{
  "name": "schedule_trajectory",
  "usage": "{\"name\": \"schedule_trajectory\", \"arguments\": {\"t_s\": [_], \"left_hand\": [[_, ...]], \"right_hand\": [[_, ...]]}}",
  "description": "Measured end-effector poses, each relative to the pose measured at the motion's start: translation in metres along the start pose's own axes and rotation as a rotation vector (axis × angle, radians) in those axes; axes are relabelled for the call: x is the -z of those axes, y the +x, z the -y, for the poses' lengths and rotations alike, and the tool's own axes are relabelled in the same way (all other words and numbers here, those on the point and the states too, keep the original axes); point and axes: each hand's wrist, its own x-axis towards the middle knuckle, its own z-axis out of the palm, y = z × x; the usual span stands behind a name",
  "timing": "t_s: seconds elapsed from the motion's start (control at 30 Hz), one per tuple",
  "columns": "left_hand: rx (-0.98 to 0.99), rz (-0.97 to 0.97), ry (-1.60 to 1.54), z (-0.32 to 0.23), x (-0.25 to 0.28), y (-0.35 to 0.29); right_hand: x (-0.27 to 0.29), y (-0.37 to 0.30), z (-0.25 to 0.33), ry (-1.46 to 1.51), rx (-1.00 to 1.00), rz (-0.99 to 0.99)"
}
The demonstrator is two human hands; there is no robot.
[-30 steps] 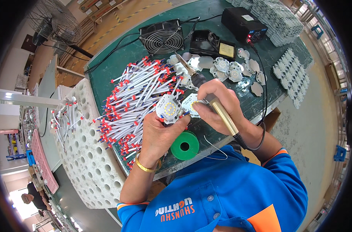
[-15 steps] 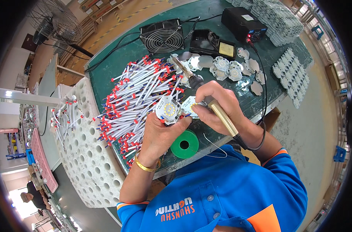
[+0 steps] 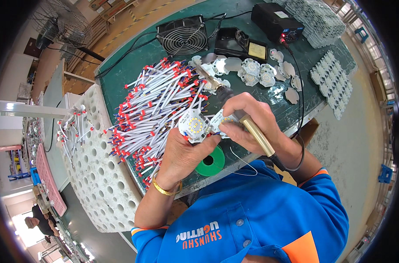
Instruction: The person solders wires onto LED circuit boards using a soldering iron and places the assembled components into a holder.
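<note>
My left hand [image 3: 182, 153] is closed on a white LED board [image 3: 194, 126] with a ring of yellow chips, its thumb reaching across toward the right. In my right hand [image 3: 258, 116] lies a soldering iron [image 3: 257, 135] with a brass-coloured handle, its tip angled up and left over the table. Between the thumb and fingers of that same hand sits a second LED board [image 3: 216, 119], close beside the first. The fingers partly cover both boards. A green spool [image 3: 211, 165] of solder wire stands just below the hands.
White wires with red connectors [image 3: 151, 105] are heaped left of my hands. Behind stand a fan [image 3: 182, 38], an iron stand with sponge [image 3: 241, 46] and a black soldering station [image 3: 276, 22]. Loose boards [image 3: 250, 72] lie ahead; a perforated foam block [image 3: 100, 175] flanks the table.
Both hands, with the two boards, have shifted slightly to the right. The left thumb covers more of the solder spool. Both grips look the same.
</note>
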Motion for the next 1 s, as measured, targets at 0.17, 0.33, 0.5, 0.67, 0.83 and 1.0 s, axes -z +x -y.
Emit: {"name": "schedule_trajectory", "arguments": {"t_s": [0.17,0.33,0.5,0.67,0.83,1.0], "left_hand": [[-0.026,-0.057,0.038,-0.003,0.000,-0.006],[-0.028,-0.027,0.159,-0.006,-0.005,-0.009],[-0.076,-0.082,0.155,-0.003,-0.012,-0.013],[-0.055,-0.050,0.169,-0.004,-0.013,-0.015],[-0.039,-0.050,0.214,-0.008,-0.015,-0.018],[-0.007,-0.048,0.246,-0.013,-0.016,-0.020]], "right_hand": [[0.016,-0.020,0.008,-0.074,0.054,-0.185],[0.038,-0.061,0.021,-0.017,0.069,-0.250],[0.053,-0.077,0.026,-0.145,0.258,0.018],[0.046,-0.087,0.023,-0.037,0.350,-0.021],[0.044,-0.090,0.026,-0.028,0.347,-0.002],[0.043,-0.086,0.029,-0.043,0.327,0.012]]}}
